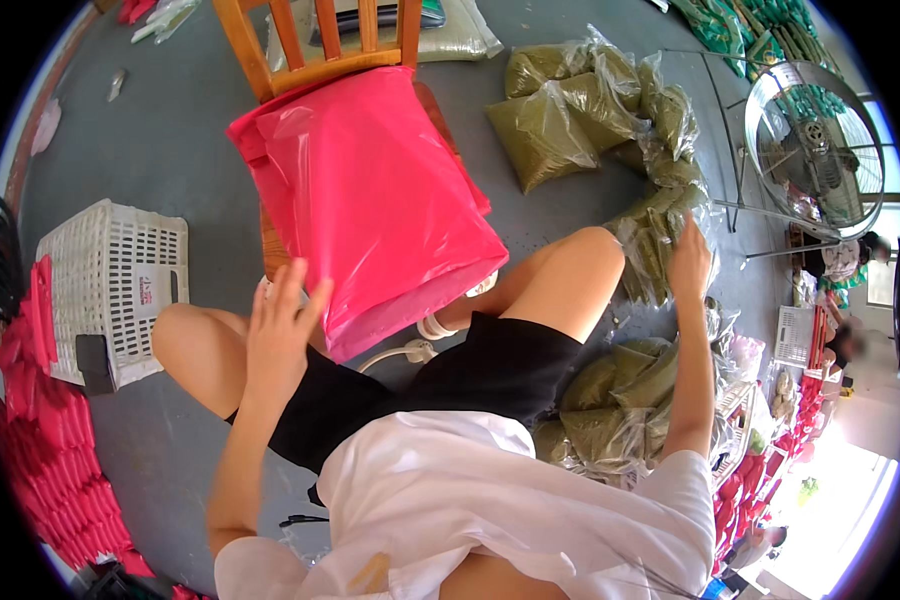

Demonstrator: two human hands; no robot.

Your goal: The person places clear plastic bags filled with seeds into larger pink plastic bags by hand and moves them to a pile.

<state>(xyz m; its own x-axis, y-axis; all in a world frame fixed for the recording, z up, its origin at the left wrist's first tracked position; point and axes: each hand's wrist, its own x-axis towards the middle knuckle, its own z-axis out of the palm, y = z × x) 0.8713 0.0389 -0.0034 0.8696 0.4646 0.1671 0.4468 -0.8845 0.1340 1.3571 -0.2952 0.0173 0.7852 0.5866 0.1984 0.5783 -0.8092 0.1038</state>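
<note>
A stack of glossy pink plastic bags [379, 187] lies on the seat of a wooden chair [307, 75] in front of me. My left hand [281, 330] is beside the stack's near left corner, fingers spread and nothing in them. Whether its thumb touches the pink plastic is hard to tell. Stretched out to the right, my right hand [690, 262] is at a row of clear plastic bags [652, 236] filled with greenish-brown granules. Its fingertips point at the bags' loose plastic tops, and I cannot see whether they grip one.
More filled clear bags [547, 135] lie on the floor beyond, and another heap [622, 382] is by my right thigh. A large drum fan [814, 146] stands far right. At left are a white plastic crate [112, 292] and piled pink packages [60, 450]. People work in the background.
</note>
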